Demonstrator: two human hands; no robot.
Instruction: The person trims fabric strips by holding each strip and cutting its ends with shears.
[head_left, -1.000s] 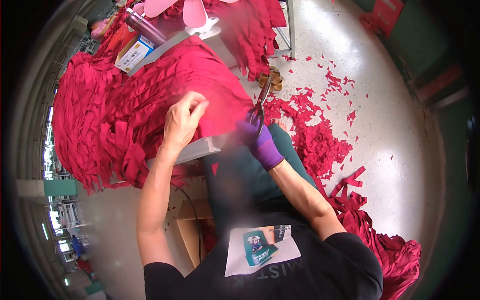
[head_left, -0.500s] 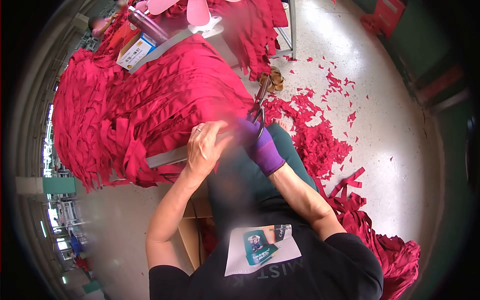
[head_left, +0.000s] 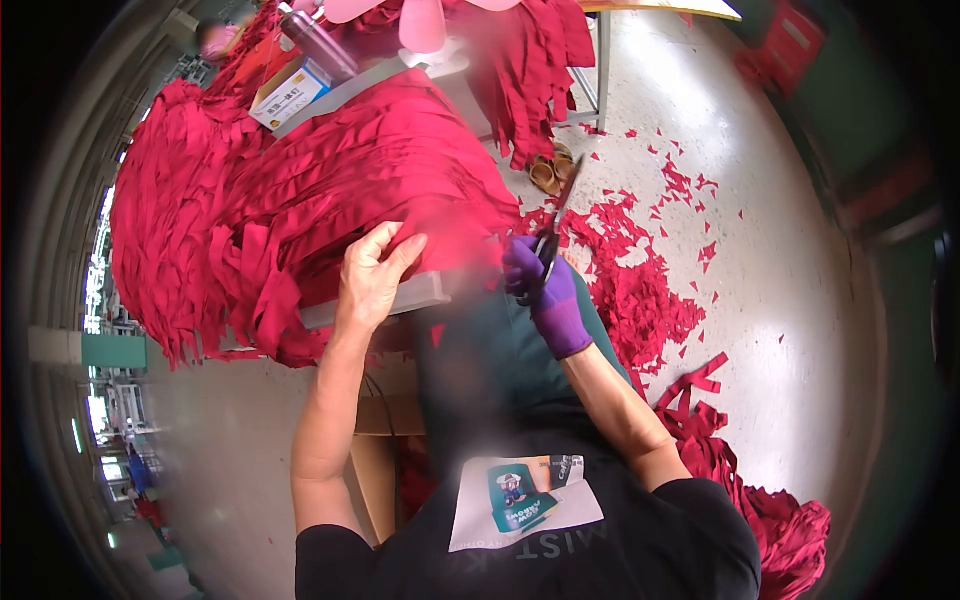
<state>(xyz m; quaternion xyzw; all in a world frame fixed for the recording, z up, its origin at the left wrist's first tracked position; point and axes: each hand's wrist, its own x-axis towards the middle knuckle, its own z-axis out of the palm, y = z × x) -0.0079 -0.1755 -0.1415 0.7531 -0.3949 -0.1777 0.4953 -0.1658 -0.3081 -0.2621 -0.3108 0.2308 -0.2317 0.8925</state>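
My left hand (head_left: 372, 275), bare, is closed in a pinch at the near edge of a heap of red fabric strips (head_left: 350, 170), its thumb and forefinger on a red fabric strip. A blurred patch partly covers the spot beside the fingertips. In a purple glove, my right hand (head_left: 545, 290) grips a pair of scissors (head_left: 560, 215), their dark blades pointing up and away, clear of the heap. Whether the blades are parted cannot be made out. A small red scrap (head_left: 437, 333) shows against my dark trousers, below the table edge (head_left: 425, 290).
On the heap rest a labelled box (head_left: 290, 95) and a metallic bottle (head_left: 318, 45), near a pink fan (head_left: 422, 25). Red offcuts (head_left: 645, 290) litter the floor to the right, near brown shoes (head_left: 548, 172). More strips (head_left: 770, 520) lie at lower right. A cardboard box (head_left: 375, 470) stands below.
My left hand has shifted left, away from the right hand. The scissors have moved right, away from the heap. A small red scrap now shows below the table edge.
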